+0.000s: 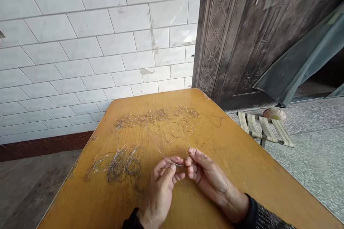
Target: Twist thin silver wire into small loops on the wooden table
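Both sides pinched above worktop (pixel 255 179): our left-hand grip (pixel 162 188) on thin wire (pixel 176 164), our right-hand grip (pixel 208 174) on wire tip (pixel 189 146).

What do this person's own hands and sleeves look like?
Both the left hand and the right hand are bare, without gloves. The right sleeve is dark with pale flecks, ending in a plain black cuff. On the left, only a black sleeve end shows.

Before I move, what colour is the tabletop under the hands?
The tabletop is orange-brown with faint wood grain; the head view shows it.
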### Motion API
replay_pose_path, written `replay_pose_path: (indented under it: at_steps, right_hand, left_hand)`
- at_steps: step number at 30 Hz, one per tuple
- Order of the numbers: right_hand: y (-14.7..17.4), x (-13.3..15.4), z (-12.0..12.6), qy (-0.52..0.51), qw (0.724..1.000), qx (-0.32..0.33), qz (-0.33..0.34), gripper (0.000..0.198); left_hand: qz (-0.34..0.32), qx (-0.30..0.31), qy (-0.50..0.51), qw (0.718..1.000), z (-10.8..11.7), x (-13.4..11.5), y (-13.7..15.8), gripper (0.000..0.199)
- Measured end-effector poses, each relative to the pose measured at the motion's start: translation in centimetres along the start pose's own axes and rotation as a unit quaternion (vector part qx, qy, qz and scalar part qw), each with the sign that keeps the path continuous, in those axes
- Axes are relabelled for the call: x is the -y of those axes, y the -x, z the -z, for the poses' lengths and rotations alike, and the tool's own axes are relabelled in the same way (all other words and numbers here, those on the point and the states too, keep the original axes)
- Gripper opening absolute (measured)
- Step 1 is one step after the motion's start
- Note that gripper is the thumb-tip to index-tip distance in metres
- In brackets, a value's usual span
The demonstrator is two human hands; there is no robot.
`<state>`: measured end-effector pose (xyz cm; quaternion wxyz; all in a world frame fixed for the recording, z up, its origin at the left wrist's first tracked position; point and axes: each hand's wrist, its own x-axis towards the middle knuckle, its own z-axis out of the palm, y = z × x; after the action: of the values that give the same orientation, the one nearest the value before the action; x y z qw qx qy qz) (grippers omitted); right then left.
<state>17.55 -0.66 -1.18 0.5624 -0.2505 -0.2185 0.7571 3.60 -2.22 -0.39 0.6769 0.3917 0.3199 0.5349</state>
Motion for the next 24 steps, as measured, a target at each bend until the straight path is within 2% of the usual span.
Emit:
replay_pose_path:
  at_steps: [3,7,10,12,16,19,24]
  right_hand:
    - [0.2,-0.4,0.4,-0.004,0.999,-0.029,-0.024,0.021]
    - [0.3,-0.3,0.2,0.039,0.999,-0.019,-0.026,0.025]
    - [-0.2,0.0,-0.1,0.093,0.995,-0.018,0.01,0.027]
    - [-0.7,0.0,-0.2,0.153,0.986,-0.019,0.068,0.025]
    - [-1.5,0.0,0.0,0.272,0.945,-0.002,0.182,0.022]
    - [-1.7,0.2,0.3,0.355,0.905,0.018,0.235,0.016]
    - [-1.6,0.5,0.6,0.523,0.797,0.045,0.3,0.015]
  left_hand:
    - [0.018,-0.042,-0.007,0.999,0.7,0.4,0.3,0.015]
    - [0.024,-0.069,0.009,0.997,0.9,0.0,-0.1,0.015]
    - [0.011,-0.054,0.015,0.998,0.5,-0.6,-1.0,0.018]
    - [-0.008,-0.053,0.012,0.998,0.2,-0.8,-1.5,0.02]
    - [-0.024,-0.079,-0.002,0.997,-0.1,-0.8,-1.9,0.026]
    - [-0.017,-0.074,-0.039,0.996,0.1,-0.6,-1.9,0.028]
    - [-0.021,-0.047,-0.17,0.984,0.7,-0.4,-1.8,0.033]
